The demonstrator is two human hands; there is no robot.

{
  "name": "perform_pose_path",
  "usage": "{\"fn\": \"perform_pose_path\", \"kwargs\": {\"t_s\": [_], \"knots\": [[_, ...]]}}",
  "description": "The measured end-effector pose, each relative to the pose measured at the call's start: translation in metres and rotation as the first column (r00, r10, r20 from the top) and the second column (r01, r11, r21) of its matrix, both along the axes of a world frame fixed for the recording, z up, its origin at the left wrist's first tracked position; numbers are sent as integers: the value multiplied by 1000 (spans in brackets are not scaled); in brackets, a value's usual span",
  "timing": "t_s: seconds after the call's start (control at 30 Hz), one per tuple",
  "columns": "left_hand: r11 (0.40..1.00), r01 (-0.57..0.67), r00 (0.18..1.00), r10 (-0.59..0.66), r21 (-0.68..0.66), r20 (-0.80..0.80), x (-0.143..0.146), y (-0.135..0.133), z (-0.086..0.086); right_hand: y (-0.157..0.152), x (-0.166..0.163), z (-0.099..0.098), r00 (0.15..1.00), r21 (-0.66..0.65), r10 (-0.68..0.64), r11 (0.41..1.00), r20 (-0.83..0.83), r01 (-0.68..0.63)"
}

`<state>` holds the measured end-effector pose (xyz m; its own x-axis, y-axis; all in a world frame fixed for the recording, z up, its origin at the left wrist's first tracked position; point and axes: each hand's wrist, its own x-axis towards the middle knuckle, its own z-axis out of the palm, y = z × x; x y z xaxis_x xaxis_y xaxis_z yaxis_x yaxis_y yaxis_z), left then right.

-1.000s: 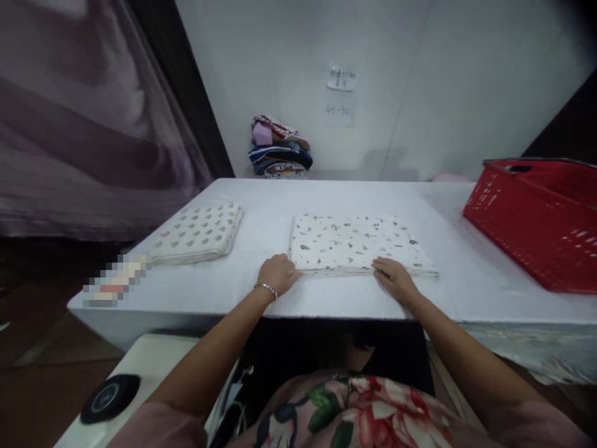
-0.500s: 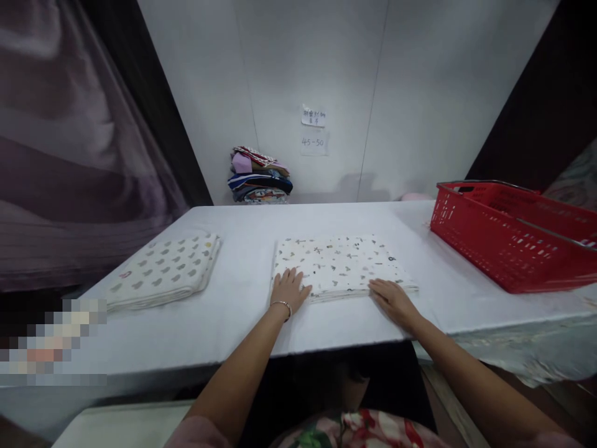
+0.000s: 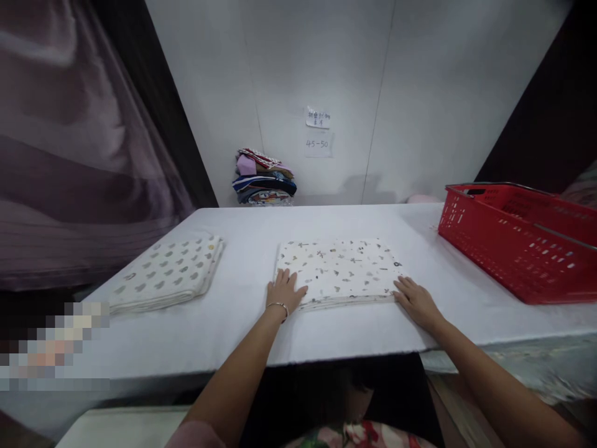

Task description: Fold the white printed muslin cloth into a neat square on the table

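Observation:
A folded white cloth with small dark prints (image 3: 338,270) lies flat in the middle of the white table (image 3: 326,221). My left hand (image 3: 283,290), with a bracelet on the wrist, rests open on the cloth's near left corner, fingers spread flat. At the cloth's near right corner my right hand (image 3: 415,300) lies open on the table, its fingers touching the cloth's edge. Neither hand holds anything.
A second folded cloth with grey prints (image 3: 166,274) lies at the table's left. A red plastic basket (image 3: 517,239) stands at the right. A pile of coloured fabrics (image 3: 263,177) sits against the back wall under paper notes (image 3: 318,127). A curtain hangs left.
My right hand slid rightward along the cloth's near edge to its right corner. My left hand opened flat on the left corner. The view tilted up.

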<state>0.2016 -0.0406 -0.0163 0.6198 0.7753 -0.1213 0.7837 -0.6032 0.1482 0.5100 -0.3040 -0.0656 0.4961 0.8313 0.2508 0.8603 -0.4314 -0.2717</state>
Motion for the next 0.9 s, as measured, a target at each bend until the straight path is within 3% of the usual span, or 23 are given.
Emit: {"fn": "perform_pose_path", "kwargs": {"t_s": [0.23,0.37,0.63,0.77,0.9], "knots": [[998,-40,990,47,-58,131,-1,4,-2,-2,-8,3,997,-83,-70,994,-45,66],[980,-188,940,200,-70,276,-5,19,2,12,-17,18,993,-57,-72,996,-89,67],[885,-360,840,446,-296,310,-7,56,8,98,-58,37,929,55,153,988,-338,-143],[800,-382,753,560,-462,346,-5,63,11,144,-75,40,950,-30,150,986,-274,-164],[718,-299,703,611,-628,364,-4,61,13,165,-81,34,981,-141,141,977,-136,-161]]}}
